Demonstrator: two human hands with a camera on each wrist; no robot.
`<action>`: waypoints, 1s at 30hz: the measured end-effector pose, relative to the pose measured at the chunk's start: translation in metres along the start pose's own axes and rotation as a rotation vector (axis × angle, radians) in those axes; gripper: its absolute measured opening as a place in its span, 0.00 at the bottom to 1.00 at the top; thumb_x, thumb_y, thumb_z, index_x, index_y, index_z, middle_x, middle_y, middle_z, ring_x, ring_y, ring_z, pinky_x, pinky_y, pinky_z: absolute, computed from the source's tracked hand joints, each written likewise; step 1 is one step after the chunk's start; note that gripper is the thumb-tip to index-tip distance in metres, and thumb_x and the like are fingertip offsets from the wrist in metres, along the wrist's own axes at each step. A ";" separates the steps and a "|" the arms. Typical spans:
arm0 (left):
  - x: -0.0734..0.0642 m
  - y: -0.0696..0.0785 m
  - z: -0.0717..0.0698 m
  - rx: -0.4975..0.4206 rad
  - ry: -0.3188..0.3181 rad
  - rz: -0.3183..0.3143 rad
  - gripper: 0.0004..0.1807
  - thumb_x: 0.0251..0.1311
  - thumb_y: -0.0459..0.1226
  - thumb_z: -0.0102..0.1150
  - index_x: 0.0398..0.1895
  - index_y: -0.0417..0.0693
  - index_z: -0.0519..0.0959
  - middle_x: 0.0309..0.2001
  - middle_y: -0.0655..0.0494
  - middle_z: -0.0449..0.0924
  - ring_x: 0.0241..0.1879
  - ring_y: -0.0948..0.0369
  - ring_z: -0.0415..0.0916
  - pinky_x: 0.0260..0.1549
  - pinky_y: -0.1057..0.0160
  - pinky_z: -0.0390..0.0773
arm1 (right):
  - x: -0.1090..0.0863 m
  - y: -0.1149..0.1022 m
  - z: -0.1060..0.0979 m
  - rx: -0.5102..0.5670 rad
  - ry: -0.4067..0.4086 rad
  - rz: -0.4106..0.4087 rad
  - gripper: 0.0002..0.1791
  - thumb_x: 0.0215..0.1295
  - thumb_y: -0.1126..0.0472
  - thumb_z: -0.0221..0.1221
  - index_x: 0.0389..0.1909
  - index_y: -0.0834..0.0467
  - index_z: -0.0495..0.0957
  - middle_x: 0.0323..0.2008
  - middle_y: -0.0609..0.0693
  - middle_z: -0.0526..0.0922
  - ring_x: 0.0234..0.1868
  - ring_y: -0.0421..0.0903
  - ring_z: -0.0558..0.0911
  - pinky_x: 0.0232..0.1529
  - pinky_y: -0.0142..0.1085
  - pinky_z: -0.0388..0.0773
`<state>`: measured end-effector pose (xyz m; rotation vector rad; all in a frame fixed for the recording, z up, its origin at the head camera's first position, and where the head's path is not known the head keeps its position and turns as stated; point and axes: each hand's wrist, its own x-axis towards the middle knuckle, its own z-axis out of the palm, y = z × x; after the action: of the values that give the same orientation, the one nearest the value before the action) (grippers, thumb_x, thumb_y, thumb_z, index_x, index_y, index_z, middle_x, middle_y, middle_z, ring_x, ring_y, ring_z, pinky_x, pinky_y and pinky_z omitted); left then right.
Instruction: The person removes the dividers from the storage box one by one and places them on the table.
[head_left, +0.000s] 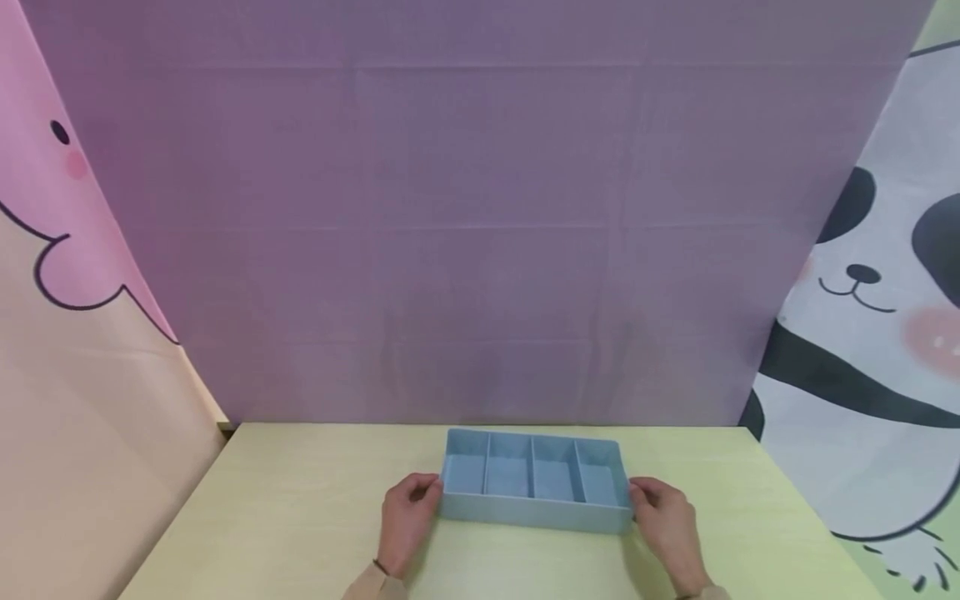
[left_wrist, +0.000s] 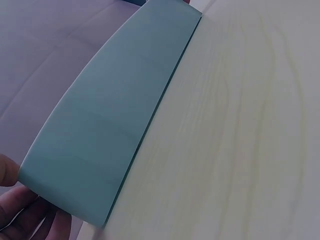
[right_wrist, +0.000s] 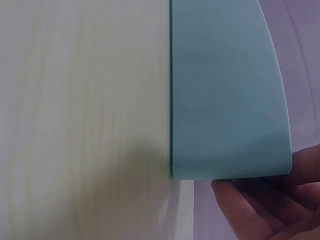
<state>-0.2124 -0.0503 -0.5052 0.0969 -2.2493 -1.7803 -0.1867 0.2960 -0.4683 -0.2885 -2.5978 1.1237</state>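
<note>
A blue-grey divided storage tray is at the middle of the table, slightly askew, its several compartments bare inside. My left hand grips its left end between thumb and fingers. At the opposite end, my right hand holds the tray the same way. In the left wrist view the tray's long front wall stretches away from the fingers at its end. The right wrist view shows fingers against the short end of the tray. Whether its base touches the table fully, I cannot tell.
The pale wood-grain table extends to both sides of the tray. A purple cloth backdrop hangs behind its far edge. Cartoon-printed curtains flank it, a pink figure on the left and a panda on the right.
</note>
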 end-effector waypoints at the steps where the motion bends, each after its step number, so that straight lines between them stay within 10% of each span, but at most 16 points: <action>1: 0.000 0.000 -0.001 0.002 0.001 -0.001 0.09 0.59 0.36 0.62 0.38 0.39 0.83 0.34 0.53 0.83 0.35 0.60 0.78 0.38 0.64 0.75 | 0.000 0.000 0.001 -0.002 0.003 -0.004 0.16 0.67 0.62 0.52 0.49 0.68 0.78 0.43 0.66 0.82 0.41 0.56 0.84 0.39 0.45 0.80; 30: 0.002 0.000 -0.013 0.039 0.041 -0.023 0.04 0.59 0.35 0.62 0.33 0.43 0.82 0.31 0.55 0.83 0.33 0.62 0.77 0.37 0.62 0.74 | -0.001 -0.011 0.012 0.008 0.019 -0.041 0.13 0.66 0.63 0.55 0.45 0.67 0.80 0.40 0.62 0.84 0.34 0.48 0.84 0.34 0.38 0.80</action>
<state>-0.2108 -0.0633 -0.5023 0.1667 -2.2632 -1.7304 -0.1902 0.2803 -0.4680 -0.2418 -2.5702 1.1120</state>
